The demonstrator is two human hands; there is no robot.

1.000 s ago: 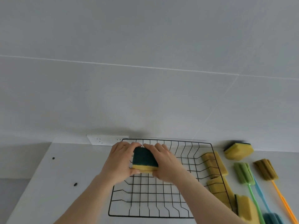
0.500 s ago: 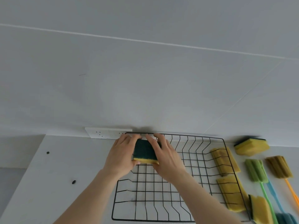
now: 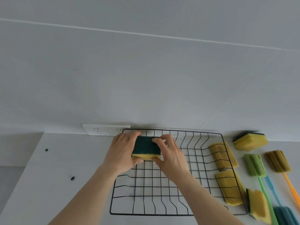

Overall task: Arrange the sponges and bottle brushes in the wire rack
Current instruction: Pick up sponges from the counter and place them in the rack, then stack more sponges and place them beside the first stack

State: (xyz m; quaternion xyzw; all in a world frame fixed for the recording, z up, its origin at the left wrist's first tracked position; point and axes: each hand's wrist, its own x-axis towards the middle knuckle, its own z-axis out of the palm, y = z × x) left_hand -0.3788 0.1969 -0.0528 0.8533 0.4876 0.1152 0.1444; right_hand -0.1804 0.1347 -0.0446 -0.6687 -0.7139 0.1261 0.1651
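Both of your hands clamp one sponge: left hand on its left end, right hand on its right. It sits green-side up, long axis left-right, over the wire rack, at its far-left corner.

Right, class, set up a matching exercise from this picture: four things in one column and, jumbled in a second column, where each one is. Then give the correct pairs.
Things:
1. Sponge with dark green top
2. Green bottle brush
3. Wall socket
4. Orange-handled brush

Places:
A. Furthest right of the brush heads beside the wire rack
B. On the wall behind the rack's far left corner
C. Held between left hand and right hand over the rack's far left corner
D. On the table, just right of the rack

Pairs: 1-C, 2-D, 3-B, 4-A
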